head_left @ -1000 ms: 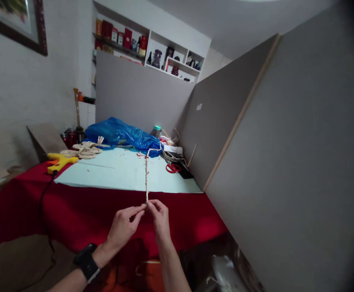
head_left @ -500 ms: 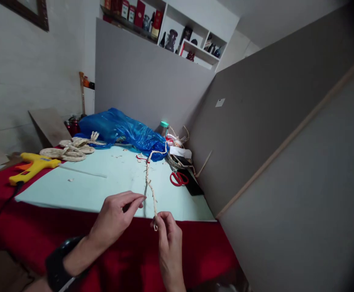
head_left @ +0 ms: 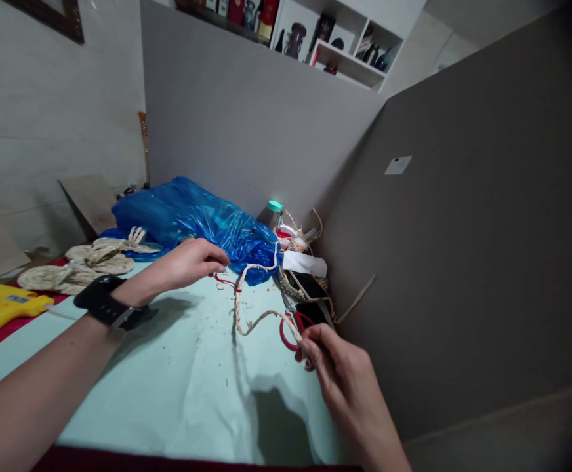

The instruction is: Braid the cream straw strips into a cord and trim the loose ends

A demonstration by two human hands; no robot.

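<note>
My right hand (head_left: pixel 342 367) pinches one end of a thin, pale braided cord (head_left: pixel 249 329), and a small loop of it pokes out under the fingers. From there the cord curves left, then up past a red string (head_left: pixel 225 280) tied at its bend, to the edge of a blue plastic bag (head_left: pixel 192 203). My left hand (head_left: pixel 195 262) hangs over the sheet in front of the bag, its fingers reaching forward and slightly apart from the thumb; nothing shows in them. Red-handled scissors (head_left: pixel 286 333) lie just behind my right fingertips.
A pale green sheet (head_left: pixel 178 393) covers the table. Woven straw pieces (head_left: pixel 94 259) and a yellow glue gun (head_left: pixel 8 308) lie at left. A basket with white paper (head_left: pixel 306 263) and a green-lidded jar (head_left: pixel 273 213) stand at back right. Grey panels (head_left: pixel 443 229) close off the right and back.
My left hand has moved away from the cord, forward toward the blue bag. My right hand has carried its cord end rightward, near the scissors. The view has shifted closer to the table.
</note>
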